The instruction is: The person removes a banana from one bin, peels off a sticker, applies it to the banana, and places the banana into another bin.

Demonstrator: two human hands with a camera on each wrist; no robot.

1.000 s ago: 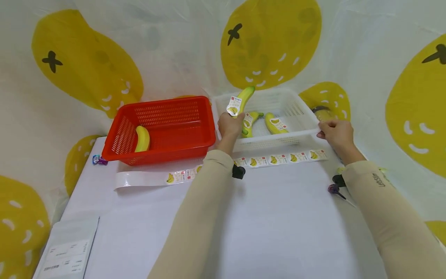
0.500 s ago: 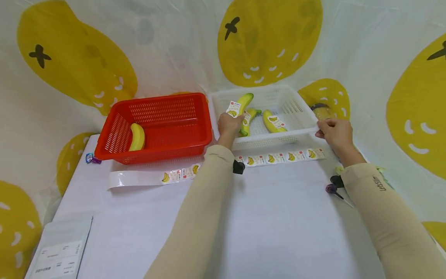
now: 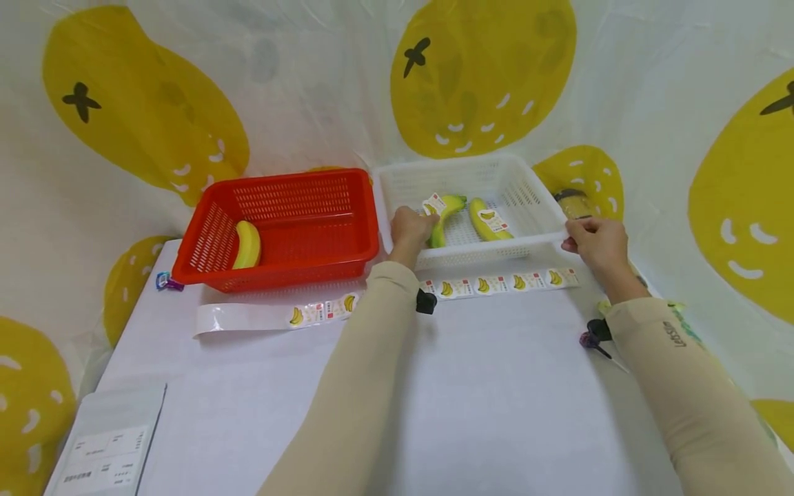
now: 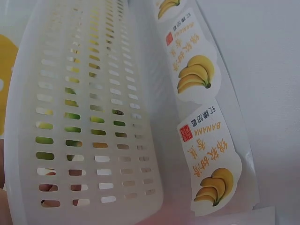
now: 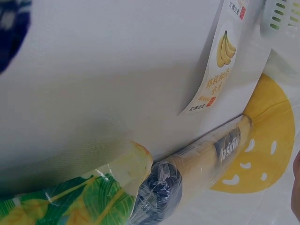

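Note:
In the head view my left hand (image 3: pixel 411 231) reaches over the front wall of the white basket (image 3: pixel 527 180) and grips the lower end of a labelled banana (image 3: pixel 448 205), which lies low inside the basket. A second labelled banana (image 3: pixel 486 220) lies just right of it. My right hand (image 3: pixel 594 239) grips the basket's front right corner. The left wrist view shows only the basket's slotted wall (image 4: pixel 93 117) and the banana sticker strip (image 4: pixel 206 154) beside it. Neither hand shows in the wrist views.
A red basket (image 3: pixel 310 234) to the left holds one unlabelled banana (image 3: pixel 247 244). The sticker strip (image 3: pixel 502 282) runs along the table in front of both baskets. A black clip (image 3: pixel 425 302), a jar (image 3: pixel 573 202), a purple item (image 3: pixel 592 337) and a paper packet (image 3: pixel 105 448) lie about.
My left hand has lowered the labelled banana from upright above the rim down into the white basket. The right hand has stayed on the basket's corner.

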